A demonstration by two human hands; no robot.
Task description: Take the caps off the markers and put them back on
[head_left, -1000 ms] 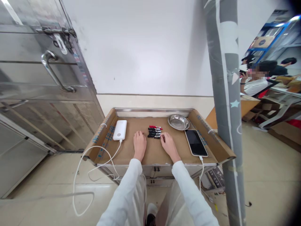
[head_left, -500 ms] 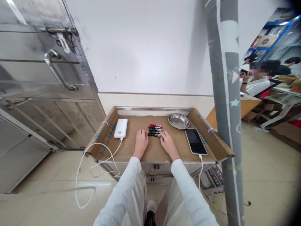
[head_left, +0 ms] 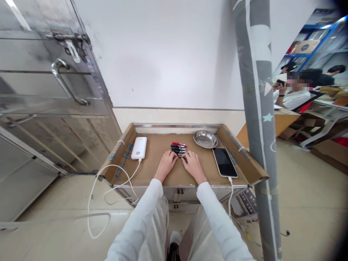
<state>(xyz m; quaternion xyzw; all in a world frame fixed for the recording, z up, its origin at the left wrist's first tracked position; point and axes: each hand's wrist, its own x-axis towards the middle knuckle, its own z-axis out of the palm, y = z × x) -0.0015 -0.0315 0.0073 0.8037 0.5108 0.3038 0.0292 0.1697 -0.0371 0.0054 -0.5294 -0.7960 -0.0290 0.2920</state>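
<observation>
Several black marker pens [head_left: 178,149] lie side by side in a small stack of rows, with a red marker pen [head_left: 179,144] at the far end. My left hand [head_left: 166,162] is closed, its fingertips at the left end of the nearest black marker pen. From the other side my right hand [head_left: 192,163] pinches at that same pen's right end. Fingers cover most of this nearest pen, and only a short dark stretch shows between them. Both wrists rest near the front of the cardboard-lined table top [head_left: 148,174].
A white power bank [head_left: 139,147] with a white cable stands on the left. At the right are a round metal dish [head_left: 205,139] and a phone [head_left: 225,162] on a cable. Cardboard sides edge the top. A wrapped grey pole [head_left: 258,119] rises at right; people sit beyond.
My hands have moved closer together, and the nearest black marker pen has come slightly toward me, away from the others. My fingers have closed around its ends.
</observation>
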